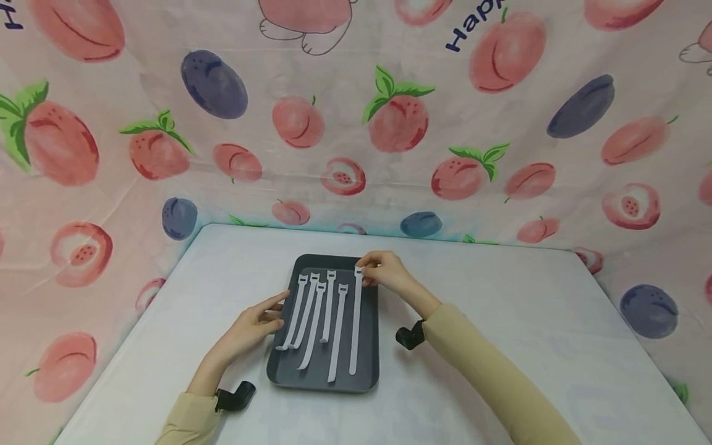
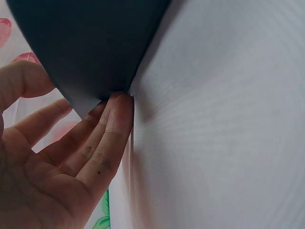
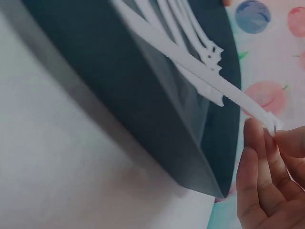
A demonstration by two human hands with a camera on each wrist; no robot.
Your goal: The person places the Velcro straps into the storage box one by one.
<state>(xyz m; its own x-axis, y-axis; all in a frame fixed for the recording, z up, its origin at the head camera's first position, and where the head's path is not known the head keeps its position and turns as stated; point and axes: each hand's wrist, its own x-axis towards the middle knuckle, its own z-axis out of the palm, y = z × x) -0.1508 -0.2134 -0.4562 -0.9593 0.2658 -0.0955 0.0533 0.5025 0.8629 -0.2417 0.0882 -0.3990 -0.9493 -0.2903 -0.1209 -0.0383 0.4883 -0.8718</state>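
Observation:
My right hand [image 1: 384, 270] pinches the slotted head of a white hook-and-loop cable tie [image 1: 356, 327] between thumb and fingertips, over the right side of a dark grey tray [image 1: 328, 384]. The tie's long tail slants down over the tray floor. Several more white cable ties [image 1: 335, 337] lie in the tray, heads toward the far end, some with curled tail ends. At the tray's left side, my left hand [image 1: 253, 324] has its fingers extended against the edge. In the left wrist view, fingertips [image 2: 123, 102] touch the lower edge of the tray's wall [image 2: 90, 57].
The tray rests on a white-covered table [image 1: 473, 383]. Behind and at the sides hangs a pink cloth [image 1: 356, 210] printed with fruit. A black wrist-worn device [image 1: 410, 335] sits at the right wrist, and another black device [image 1: 236, 397] at the left.

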